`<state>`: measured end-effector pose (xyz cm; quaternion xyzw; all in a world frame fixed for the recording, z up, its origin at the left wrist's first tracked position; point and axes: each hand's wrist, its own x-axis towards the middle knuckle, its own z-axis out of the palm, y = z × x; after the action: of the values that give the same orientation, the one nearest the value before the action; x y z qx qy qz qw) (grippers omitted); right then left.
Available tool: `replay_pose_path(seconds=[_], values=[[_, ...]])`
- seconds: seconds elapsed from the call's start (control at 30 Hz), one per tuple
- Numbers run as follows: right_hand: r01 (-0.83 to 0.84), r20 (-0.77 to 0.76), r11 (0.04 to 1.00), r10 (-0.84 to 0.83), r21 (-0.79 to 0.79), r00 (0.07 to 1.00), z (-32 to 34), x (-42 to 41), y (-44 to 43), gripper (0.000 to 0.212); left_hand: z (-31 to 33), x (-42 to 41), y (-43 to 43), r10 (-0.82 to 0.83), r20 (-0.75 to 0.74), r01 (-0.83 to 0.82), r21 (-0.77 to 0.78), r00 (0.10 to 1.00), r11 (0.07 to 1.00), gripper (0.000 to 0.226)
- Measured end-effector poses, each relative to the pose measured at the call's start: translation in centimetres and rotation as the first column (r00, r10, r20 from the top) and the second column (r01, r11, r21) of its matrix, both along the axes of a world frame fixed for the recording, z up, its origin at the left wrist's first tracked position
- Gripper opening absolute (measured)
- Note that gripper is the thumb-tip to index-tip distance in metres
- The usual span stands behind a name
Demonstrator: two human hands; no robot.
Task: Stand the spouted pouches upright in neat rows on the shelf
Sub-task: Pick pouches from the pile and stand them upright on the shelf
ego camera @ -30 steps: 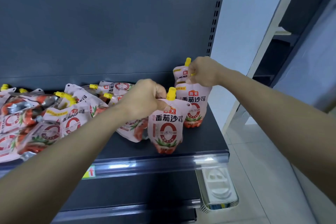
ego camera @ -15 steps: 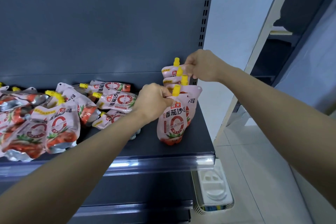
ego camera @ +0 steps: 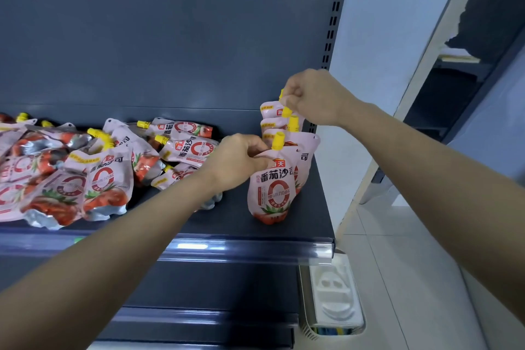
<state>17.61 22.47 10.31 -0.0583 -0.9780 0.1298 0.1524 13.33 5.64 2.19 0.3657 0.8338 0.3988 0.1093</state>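
Several pink tomato-sauce pouches with yellow spouts stand upright in one row at the right end of the dark shelf [ego camera: 312,219]. My left hand [ego camera: 238,162] grips the top left corner of the front pouch [ego camera: 271,190], beside its spout. Behind it, my right hand [ego camera: 315,96] pinches the tops of the rear pouches [ego camera: 270,112] at their spouts. A heap of the same pouches [ego camera: 93,176] lies flat across the left and middle of the shelf.
The shelf's dark back panel [ego camera: 170,37] rises behind the pouches, with a slotted upright [ego camera: 332,25] at its right edge. A clear price rail [ego camera: 227,247] runs along the shelf front. A white tray [ego camera: 332,301] lies in a basket on the tiled floor, lower right.
The front pouch in my left hand has moved right and back, closing up against the row. My right hand stays on the rear pouches' tops.
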Motion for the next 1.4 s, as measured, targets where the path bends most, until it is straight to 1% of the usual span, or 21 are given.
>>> replay_pose_path(seconds=[0.1,0.13,0.17,0.2,0.27,0.3,0.37,0.43,0.5,0.6,0.67,0.77,1.0,1.23,1.4], values=[[-0.022,-0.005,0.998,0.022,0.052,1.0,0.3,0.0,-0.6,0.019,0.9,0.4,-1.0,0.041,-0.062,-0.04,0.019,0.997,0.999,0.01],[-0.029,-0.008,0.996,0.03,0.08,1.0,0.4,0.0,-0.8,0.019,1.4,0.5,-1.4,0.064,-0.12,-0.062,0.024,0.991,0.998,0.014],[-0.037,-0.01,0.992,0.039,0.121,0.999,0.5,0.0,-1.1,0.021,1.9,0.6,-1.8,0.092,-0.211,-0.089,0.024,0.973,0.996,0.022],[-0.047,-0.013,0.983,0.05,0.177,0.999,0.6,-0.1,-1.4,0.025,2.5,0.7,-2.3,0.12,-0.336,-0.119,0.024,0.934,0.993,0.029],[-0.067,-0.026,0.947,0.079,0.315,0.997,1.1,-0.2,-2.1,0.034,4.0,0.8,-3.2,0.153,-0.59,-0.167,0.032,0.792,0.985,0.035],[-0.076,-0.036,0.922,0.097,0.38,0.995,1.4,-0.3,-2.5,0.038,4.7,0.9,-3.7,0.153,-0.686,-0.183,0.03,0.712,0.983,0.036],[-0.09,-0.061,0.881,0.133,0.465,0.989,2.1,-0.6,-3.2,0.044,6.1,1.1,-4.7,0.149,-0.805,-0.232,0.015,0.574,0.973,0.039],[-0.1,-0.088,0.855,0.167,0.508,0.982,2.8,-0.8,-4.1,0.049,7.1,1.3,-5.6,0.151,-0.866,-0.285,0.01,0.476,0.958,0.042],[-0.109,-0.108,0.839,0.195,0.533,0.975,3.4,-1.0,-4.9,0.053,7.9,1.5,-6.6,0.154,-0.905,-0.332,0.015,0.396,0.943,0.047],[-0.123,-0.135,0.821,0.236,0.557,0.962,3.7,-1.4,-6.3,0.056,8.6,1.5,-8.3,0.182,-0.936,-0.403,0.047,0.303,0.914,0.053],[-0.131,-0.151,0.814,0.259,0.566,0.954,3.5,-1.8,-7.3,0.056,8.6,1.1,-9.4,0.211,-0.94,-0.433,0.079,0.266,0.898,0.052],[-0.142,-0.142,0.816,0.263,0.56,0.954,3.1,-3.1,-9.0,0.054,7.9,0.1,-11.2,0.23,-0.929,-0.459,0.075,0.291,0.885,0.051],[-0.165,-0.041,0.802,0.23,0.574,0.972,1.1,-8.2,-12.9,0.049,5.1,-5.6,-15.4,0.22,-0.872,-0.464,-0.008,0.436,0.886,0.05],[-0.193,0.098,0.81,0.166,0.554,0.981,-2.4,-15.5,-17.0,0.041,1.9,-12.0,-18.7,0.163,-0.834,-0.408,-0.08,0.527,0.91,0.048],[-0.236,0.254,0.825,0.117,0.514,0.96,-5.6,-19.8,-18.1,0.045,-0.5,-15.7,-20.0,0.121,-0.779,-0.368,-0.148,0.615,0.918,0.049]])
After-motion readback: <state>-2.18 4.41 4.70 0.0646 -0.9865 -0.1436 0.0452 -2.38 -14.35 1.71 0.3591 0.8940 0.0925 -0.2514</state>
